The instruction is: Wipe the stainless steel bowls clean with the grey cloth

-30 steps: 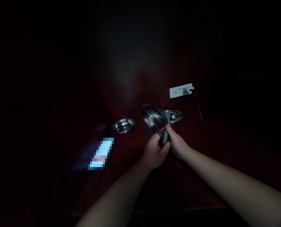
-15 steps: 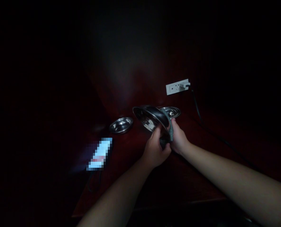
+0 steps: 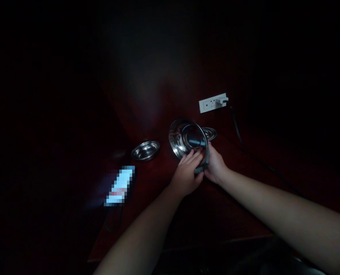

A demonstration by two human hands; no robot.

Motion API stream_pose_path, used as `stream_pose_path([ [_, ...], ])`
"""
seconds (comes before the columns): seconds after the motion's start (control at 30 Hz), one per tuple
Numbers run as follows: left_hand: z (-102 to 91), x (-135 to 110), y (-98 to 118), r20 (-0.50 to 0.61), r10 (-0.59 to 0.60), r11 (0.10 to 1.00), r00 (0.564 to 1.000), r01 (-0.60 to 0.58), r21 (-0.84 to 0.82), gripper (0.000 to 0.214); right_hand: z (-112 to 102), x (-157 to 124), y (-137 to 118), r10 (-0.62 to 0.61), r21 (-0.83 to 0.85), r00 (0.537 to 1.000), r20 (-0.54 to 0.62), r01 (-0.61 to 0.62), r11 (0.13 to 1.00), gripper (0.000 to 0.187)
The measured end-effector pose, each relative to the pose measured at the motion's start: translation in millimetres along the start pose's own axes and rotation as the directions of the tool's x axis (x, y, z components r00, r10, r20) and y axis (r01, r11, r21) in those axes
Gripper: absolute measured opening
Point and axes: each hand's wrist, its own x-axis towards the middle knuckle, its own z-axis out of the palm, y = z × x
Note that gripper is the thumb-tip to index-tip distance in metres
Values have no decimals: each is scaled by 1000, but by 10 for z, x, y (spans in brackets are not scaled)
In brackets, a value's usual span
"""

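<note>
A shiny steel bowl (image 3: 178, 133) is held tilted above the dark red table, its hollow side turned toward me. My left hand (image 3: 185, 177) is closed on the near rim, fingers reaching over the inside and thumb low by the edge. A dark grey-green cloth (image 3: 202, 167) lies along the bowl's lower right edge. Behind that edge, my right hand (image 3: 216, 164) presses the cloth to the outside of the bowl; most of its fingers are hidden. Left of the bowl, a shallow steel dish (image 3: 146, 151) rests on the table. Another round steel piece (image 3: 210, 133) is partly covered behind the bowl.
A phone with a lit, blurred screen (image 3: 120, 186) lies on the left of the table (image 3: 153, 191). On the back wall is a white socket plate (image 3: 207, 104) with a plug in it, and a black cable (image 3: 236, 128) runs down to the right.
The bowl has turned so that its inside faces me more. My left fingers have spread further over its inner side. The dish and phone stay in place.
</note>
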Motion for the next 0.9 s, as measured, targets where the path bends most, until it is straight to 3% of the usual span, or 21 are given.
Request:
stream_pose_path([
  [0.23, -31, 17, 140, -74, -35, 992, 997, 25, -123, 45, 25, -40, -59, -36, -138, 996, -88, 23, 990, 29],
  [0.37, -26, 17, 227, -105, -91, 983, 990, 73, -169, 33, -7, -38, -87, -195, -361, 977, -84, 152, 920, 35],
  [0.5, 13, 15, 262, -107, -167, 967, 980, 141, -211, 28, -44, -46, -99, -427, -494, 903, 41, 390, 777, 30],
  [0.6, 35, 4, 254, -123, -216, 939, 969, 172, -299, 29, -62, -60, -120, -519, -559, 837, 172, 517, 648, 30],
  [0.77, 15, -30, 191, -149, -297, 836, 943, 181, -518, 40, -108, -13, -209, -444, -540, 802, 401, 598, 592, 27],
  [0.83, -3, -37, 169, -153, -322, 781, 934, 172, -600, 40, -140, 29, -252, -396, -528, 754, 524, 653, 543, 27],
  [0.9, -14, -36, 160, -168, -317, 730, 933, 128, -671, 40, -177, 71, -283, -353, -526, 672, 651, 734, 430, 34],
])
